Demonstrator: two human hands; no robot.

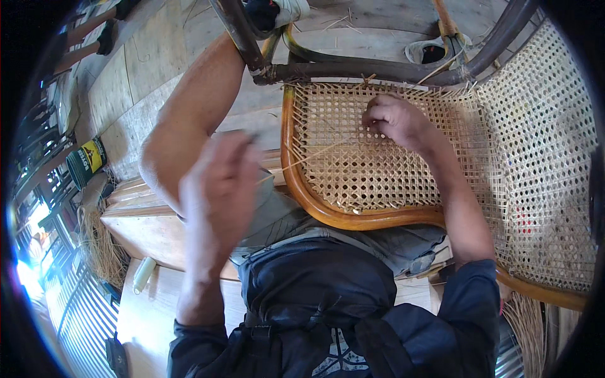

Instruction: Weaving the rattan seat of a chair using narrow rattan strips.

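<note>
A chair with a woven cane seat (378, 170) and a curved, varnished wooden rim (309, 201) lies across my lap. My left hand (220, 189), smeared by motion, is raised to the left of the seat with its fingers closed. A thin cane strand (315, 155) runs from the weave over the rim to this hand. Something small and dark shows at its fingertips, too blurred to name. My right hand (397, 120) rests on the far part of the seat, fingers curled down against the weave; what they pinch is hidden.
The chair's woven back (548, 145) rises on the right, and dark frame bars (372, 72) cross beyond the seat. A green and yellow bucket (87, 162) and bundled cane strands (104, 246) are at left. A pale green cylinder (144, 275) lies nearby. Another person's legs (85, 44) show at far left.
</note>
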